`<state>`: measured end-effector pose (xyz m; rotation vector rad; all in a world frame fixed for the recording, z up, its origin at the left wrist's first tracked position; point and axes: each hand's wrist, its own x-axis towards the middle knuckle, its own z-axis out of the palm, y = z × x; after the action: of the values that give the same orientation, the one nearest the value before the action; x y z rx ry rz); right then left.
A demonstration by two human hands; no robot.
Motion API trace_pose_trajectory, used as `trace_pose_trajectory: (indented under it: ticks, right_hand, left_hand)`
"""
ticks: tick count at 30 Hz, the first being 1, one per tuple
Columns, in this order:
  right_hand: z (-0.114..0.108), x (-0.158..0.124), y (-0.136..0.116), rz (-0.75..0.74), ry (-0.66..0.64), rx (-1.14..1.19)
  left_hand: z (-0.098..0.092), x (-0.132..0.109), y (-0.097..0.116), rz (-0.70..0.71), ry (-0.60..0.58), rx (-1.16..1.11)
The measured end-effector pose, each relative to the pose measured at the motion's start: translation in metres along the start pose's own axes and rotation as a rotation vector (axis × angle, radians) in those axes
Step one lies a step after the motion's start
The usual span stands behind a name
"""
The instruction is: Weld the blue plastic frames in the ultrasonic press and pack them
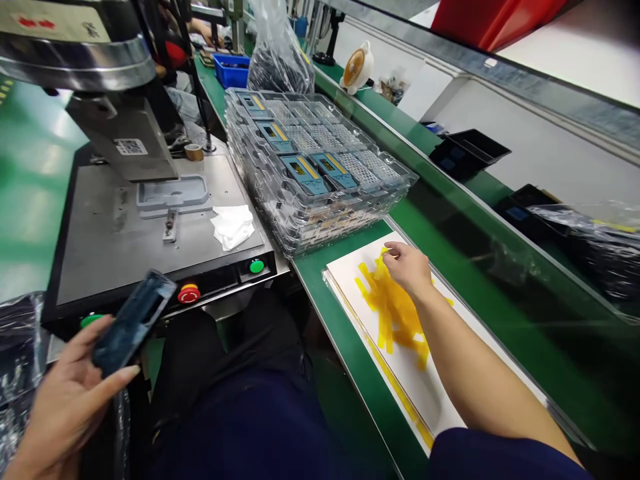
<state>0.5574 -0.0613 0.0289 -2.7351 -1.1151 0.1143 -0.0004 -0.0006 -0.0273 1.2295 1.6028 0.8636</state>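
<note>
My left hand (65, 400) holds a dark blue flat rectangular part (134, 321) at the lower left, thumb and fingers around its lower end. My right hand (409, 268) reaches onto a white sheet (430, 393) covered with several yellow tape strips (393, 307); its fingertips are pinched on the top end of one strip. The sheet lies on the green conveyor edge to my right.
A press machine (120, 127) with a grey fixture (173, 193), a white cloth (233, 225), a red button (189, 293) and green buttons stands ahead. Stacked clear trays (310, 173) of blue parts sit beside it. Black trays (467, 153) lie beyond the belt. My dark-clothed lap is below.
</note>
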Motion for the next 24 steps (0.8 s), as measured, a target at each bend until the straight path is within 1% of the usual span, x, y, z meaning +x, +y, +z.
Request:
trace_pose_trajectory:
  ticks: [2, 3, 4, 6, 8, 9, 11, 13, 15, 17, 19, 20, 22, 23, 24]
  right_hand:
    - [-0.001, -0.009, -0.018, -0.108, 0.051, 0.214]
    - [0.001, -0.016, -0.031, -0.166, 0.048, 0.322]
    - [0.005, -0.024, -0.045, -0.226, 0.024, 0.418]
    - [0.02, -0.043, -0.077, -0.352, -0.033, 0.589]
    - [0.04, -0.066, -0.112, -0.446, -0.135, 0.779]
    - [0.052, -0.078, -0.129, -0.461, -0.204, 0.87]
    - [0.074, -0.102, -0.16, -0.442, -0.365, 1.021]
    - [0.093, -0.123, -0.185, -0.369, -0.524, 1.143]
    - [0.107, -0.137, -0.201, -0.266, -0.671, 1.236]
    - [0.118, -0.144, -0.208, -0.177, -0.781, 1.285]
    - [0.128, -0.148, -0.209, -0.13, -0.841, 1.3]
    - [0.133, -0.149, -0.208, -0.12, -0.855, 1.304]
    - [0.141, -0.152, -0.204, -0.116, -0.853, 1.321]
    - [0.145, -0.153, -0.203, -0.122, -0.837, 1.334]
    - [0.149, -0.154, -0.202, -0.135, -0.811, 1.344]
  left_hand:
    - [0.014, -0.011, 0.004, -0.005, -0.152, -0.106]
    - [0.021, -0.017, 0.007, 0.0, -0.218, -0.129]
    - [0.029, -0.022, 0.009, 0.007, -0.309, -0.133]
    - [0.042, -0.031, 0.013, 0.052, -0.455, -0.2]
    - [0.054, -0.036, 0.014, 0.151, -0.568, -0.247]
    - [0.059, -0.037, 0.014, 0.201, -0.605, -0.24]
    - [0.064, -0.038, 0.013, 0.27, -0.652, -0.247]
    - [0.065, -0.04, 0.009, 0.295, -0.658, -0.261]
    - [0.064, -0.044, 0.004, 0.264, -0.641, -0.284]
    - [0.064, -0.047, -0.002, 0.182, -0.637, -0.336]
    - [0.068, -0.05, -0.006, 0.071, -0.61, -0.429]
    - [0.072, -0.05, -0.008, 0.004, -0.557, -0.487]
    - [0.083, -0.049, -0.011, -0.18, -0.385, -0.609]
    - [0.088, -0.047, -0.011, -0.282, -0.295, -0.665]
    - [0.094, -0.045, -0.011, -0.378, -0.23, -0.711]
